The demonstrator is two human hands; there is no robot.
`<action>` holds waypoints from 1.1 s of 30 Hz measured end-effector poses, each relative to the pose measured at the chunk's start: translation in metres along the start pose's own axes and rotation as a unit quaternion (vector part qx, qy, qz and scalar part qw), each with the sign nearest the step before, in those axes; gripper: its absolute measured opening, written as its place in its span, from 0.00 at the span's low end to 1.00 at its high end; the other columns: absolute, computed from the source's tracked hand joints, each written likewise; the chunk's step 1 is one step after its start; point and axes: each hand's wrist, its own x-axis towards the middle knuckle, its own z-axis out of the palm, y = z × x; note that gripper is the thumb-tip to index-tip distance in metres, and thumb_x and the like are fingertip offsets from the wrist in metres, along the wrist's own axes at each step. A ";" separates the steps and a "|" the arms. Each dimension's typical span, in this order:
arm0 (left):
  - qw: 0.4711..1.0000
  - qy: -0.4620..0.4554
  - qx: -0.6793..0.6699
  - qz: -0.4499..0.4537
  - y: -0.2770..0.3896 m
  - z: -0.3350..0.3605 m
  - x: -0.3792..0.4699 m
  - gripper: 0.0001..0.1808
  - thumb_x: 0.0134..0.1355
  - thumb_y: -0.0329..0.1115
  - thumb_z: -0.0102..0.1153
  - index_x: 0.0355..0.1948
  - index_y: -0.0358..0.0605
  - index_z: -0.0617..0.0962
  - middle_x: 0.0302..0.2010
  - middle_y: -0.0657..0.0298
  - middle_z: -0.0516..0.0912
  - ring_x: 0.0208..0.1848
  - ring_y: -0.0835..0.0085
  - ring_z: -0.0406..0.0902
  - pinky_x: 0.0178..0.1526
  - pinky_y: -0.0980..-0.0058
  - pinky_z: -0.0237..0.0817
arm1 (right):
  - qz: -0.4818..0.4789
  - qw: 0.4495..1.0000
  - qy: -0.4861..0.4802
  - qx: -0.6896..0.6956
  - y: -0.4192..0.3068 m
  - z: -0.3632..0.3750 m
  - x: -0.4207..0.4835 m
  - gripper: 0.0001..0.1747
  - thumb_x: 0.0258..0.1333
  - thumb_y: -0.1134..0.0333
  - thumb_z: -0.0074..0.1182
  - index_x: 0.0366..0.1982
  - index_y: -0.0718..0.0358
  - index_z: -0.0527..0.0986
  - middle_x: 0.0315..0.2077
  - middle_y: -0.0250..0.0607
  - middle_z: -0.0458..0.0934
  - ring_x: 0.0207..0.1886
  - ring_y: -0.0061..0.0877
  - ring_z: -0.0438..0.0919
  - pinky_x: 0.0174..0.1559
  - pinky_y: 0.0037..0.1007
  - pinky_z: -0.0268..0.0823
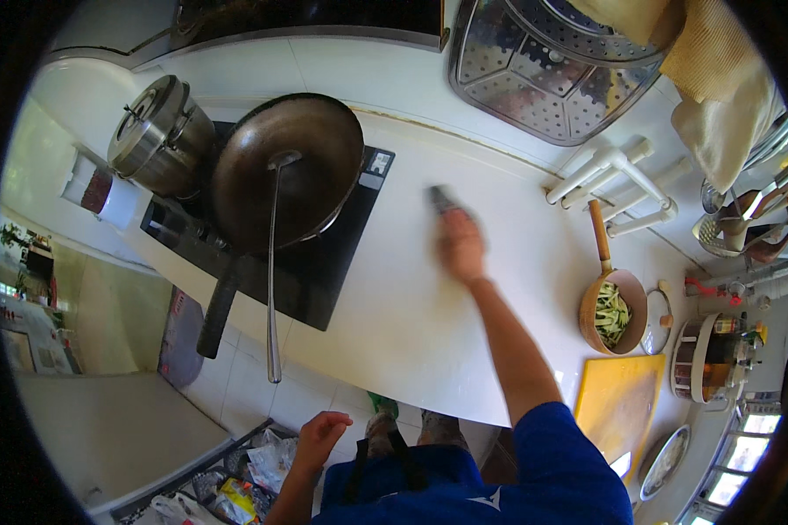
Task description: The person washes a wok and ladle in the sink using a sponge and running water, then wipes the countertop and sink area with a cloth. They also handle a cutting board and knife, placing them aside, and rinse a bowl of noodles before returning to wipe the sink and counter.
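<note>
On the white countertop (381,361), to the right of the stove, my right hand (461,246) presses a dark cloth (440,198). Motion blurs both, so the cloth's exact shape cannot be made out. My left hand (324,436) hangs low in front of my body, beyond the counter's front edge, with its fingers loosely curled and nothing visible in it. A dark wok (249,197) stands on the black glass cooktop (341,275). A long-handled metal spatula (273,275) rests in the wok, its handle reaching out past the counter edge.
A lidded steel pot (171,147) stands left of the wok. At right are a wooden-handled pan (594,315) with cut green vegetables (612,315), a glass lid (658,325), a yellow cutting board (614,400) and a white pipe rack (617,170). Bagged rubbish (236,485) lies below.
</note>
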 end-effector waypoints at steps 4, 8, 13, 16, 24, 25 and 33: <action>1.000 0.005 0.019 0.012 0.011 -0.001 0.000 0.07 0.59 0.25 0.52 0.39 0.37 0.76 0.37 0.60 0.81 0.41 0.76 0.76 0.47 0.78 0.66 | -0.012 0.940 -0.216 0.264 -0.168 -0.021 -0.096 0.13 0.52 0.73 0.47 0.42 0.61 0.74 0.41 0.44 0.76 0.48 0.38 0.72 0.53 0.37 0.62; 0.999 -0.022 0.026 0.032 0.019 -0.005 0.017 0.08 0.59 0.27 0.53 0.40 0.38 0.76 0.37 0.61 0.81 0.43 0.75 0.76 0.48 0.77 0.66 | -0.083 0.835 -0.487 0.242 -0.214 -0.095 -0.172 0.04 0.46 0.68 0.50 0.25 0.58 0.76 0.30 0.34 0.77 0.40 0.30 0.76 0.46 0.33 0.65; 0.997 -0.060 0.014 0.036 0.013 -0.003 0.019 0.08 0.59 0.29 0.53 0.39 0.39 0.76 0.38 0.62 0.81 0.43 0.75 0.76 0.48 0.76 0.66 | 0.388 0.842 -0.085 0.367 -0.063 -0.149 -0.111 0.13 0.51 0.80 0.42 0.38 0.66 0.73 0.38 0.40 0.76 0.43 0.25 0.73 0.45 0.26 0.66; 0.994 -0.105 0.025 0.034 0.013 0.000 0.022 0.08 0.59 0.30 0.54 0.39 0.41 0.76 0.37 0.63 0.80 0.42 0.75 0.76 0.48 0.76 0.65 | 0.258 0.961 0.100 0.005 0.043 -0.127 -0.104 0.19 0.43 0.81 0.41 0.41 0.67 0.74 0.38 0.47 0.78 0.39 0.41 0.76 0.45 0.35 0.67; 0.988 -0.101 0.080 0.081 0.035 -0.020 0.016 0.08 0.59 0.29 0.54 0.40 0.40 0.76 0.37 0.62 0.80 0.41 0.76 0.76 0.47 0.76 0.67 | 0.014 0.913 -0.243 0.327 -0.239 -0.078 -0.205 0.08 0.42 0.79 0.48 0.24 0.58 0.75 0.29 0.37 0.78 0.34 0.33 0.76 0.38 0.34 0.68; 0.987 -0.095 0.086 0.094 0.041 -0.026 0.015 0.08 0.59 0.29 0.53 0.40 0.40 0.76 0.37 0.62 0.80 0.41 0.76 0.76 0.47 0.76 0.67 | 0.094 0.915 -0.223 0.323 -0.238 -0.098 -0.205 0.09 0.43 0.79 0.48 0.25 0.59 0.75 0.30 0.38 0.78 0.34 0.34 0.76 0.39 0.34 0.68; 0.998 -0.054 -0.020 0.040 -0.013 -0.067 0.005 0.10 0.59 0.29 0.54 0.41 0.38 0.75 0.38 0.61 0.80 0.42 0.77 0.76 0.47 0.78 0.66 | 0.304 0.949 -0.081 -0.035 -0.148 -0.176 -0.252 0.17 0.43 0.79 0.49 0.40 0.64 0.72 0.36 0.46 0.76 0.43 0.41 0.73 0.48 0.38 0.63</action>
